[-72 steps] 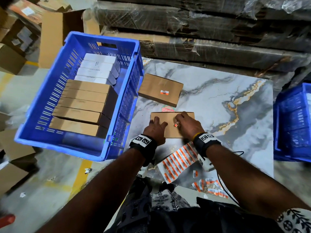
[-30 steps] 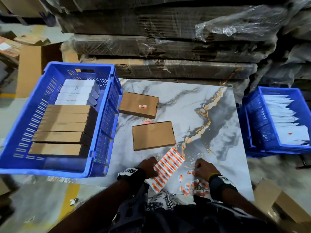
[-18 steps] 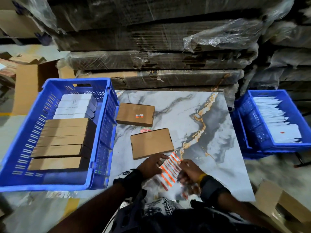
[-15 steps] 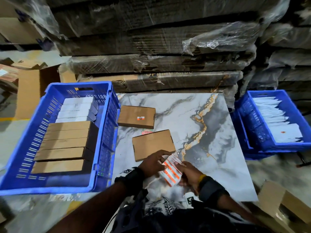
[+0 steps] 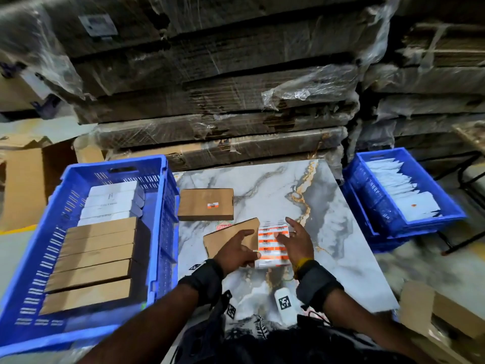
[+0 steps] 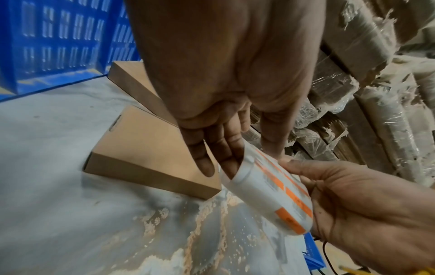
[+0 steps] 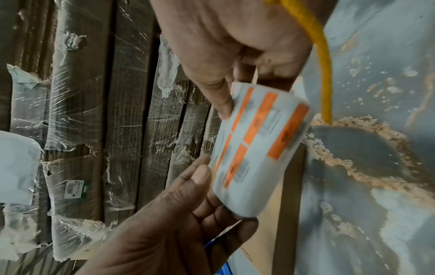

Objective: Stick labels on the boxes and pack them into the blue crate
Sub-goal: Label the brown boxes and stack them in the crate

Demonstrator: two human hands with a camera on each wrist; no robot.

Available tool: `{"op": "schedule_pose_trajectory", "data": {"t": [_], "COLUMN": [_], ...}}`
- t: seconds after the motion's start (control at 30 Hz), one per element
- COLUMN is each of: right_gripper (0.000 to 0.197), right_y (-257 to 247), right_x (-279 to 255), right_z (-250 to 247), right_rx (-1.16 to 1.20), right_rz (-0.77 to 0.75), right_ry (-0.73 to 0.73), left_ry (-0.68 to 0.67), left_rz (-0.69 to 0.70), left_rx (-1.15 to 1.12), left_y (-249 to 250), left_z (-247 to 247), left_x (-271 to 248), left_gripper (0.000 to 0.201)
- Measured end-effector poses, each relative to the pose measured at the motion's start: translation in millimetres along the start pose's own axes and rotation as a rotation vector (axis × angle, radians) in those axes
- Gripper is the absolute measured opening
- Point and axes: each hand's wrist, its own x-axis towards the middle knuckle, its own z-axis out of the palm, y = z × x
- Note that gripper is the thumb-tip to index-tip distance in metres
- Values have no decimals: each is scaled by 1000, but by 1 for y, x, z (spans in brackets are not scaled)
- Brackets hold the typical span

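An orange-and-white label sheet (image 5: 273,245) is curled and lifted off the marble table (image 5: 341,245), held between both hands. My left hand (image 5: 249,245) grips its near left edge, thumb on top and fingers (image 6: 226,148) beneath. My right hand (image 5: 286,232) pinches its right side, thumb (image 7: 221,106) on the printed face. Beneath my left hand lies a plain brown box (image 5: 225,236), partly hidden. Behind it sits a second brown box (image 5: 206,204) bearing a small orange label. The blue crate (image 5: 164,195) on the left holds rows of brown and white boxes.
A second blue crate (image 5: 367,206) with white packets stands off the table's right edge. Plastic-wrapped cardboard stacks (image 5: 223,101) wall off the back. An open carton (image 5: 433,319) sits at lower right, and another carton (image 5: 23,185) behind the left crate.
Both hands took the label sheet from the table's near edge, lifted it and curled it. It is now held up beside the near brown box. The camera has tilted upward.
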Motion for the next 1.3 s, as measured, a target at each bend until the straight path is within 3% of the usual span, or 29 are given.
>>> {"op": "schedule_pose_trajectory", "data": {"t": [0.13, 0.27, 0.4, 0.53, 0.63, 0.87, 0.97, 1.1, 1.3], "right_gripper": [49, 49, 46, 31, 33, 37, 37, 27, 22], "right_y": [-17, -30, -36, -39, -48, -42, -37, -32, -37], "right_x": [-2, 1, 8, 13, -2, -35, -37, -33, -32], "right_z": [7, 14, 23, 33, 36, 26, 24, 20, 21], "right_rx": [84, 225, 310, 286, 264, -61, -275, -617, -681], "right_rz": [-37, 8, 54, 40, -17, -418, -543, -801, -928], "right_ry": [11, 32, 55, 81, 27, -174, -85, 135, 161], "left_ry": [23, -22, -119, -19, 72, 201, 201, 175, 148], "left_rz": [-61, 112, 225, 220, 242, 291, 269, 273, 291], "left_rx": [48, 92, 2, -93, -192, -239, -231, -212, -197], "left_y": [10, 21, 26, 33, 36, 37, 37, 41, 46], "left_z": [-8, -14, -13, -11, -15, -24, -24, -21, -15], "left_x": [-3, -7, -11, -12, -12, -9, -8, -9, -11], "left_gripper": [45, 28, 31, 24, 19, 27, 32, 15, 13]}}
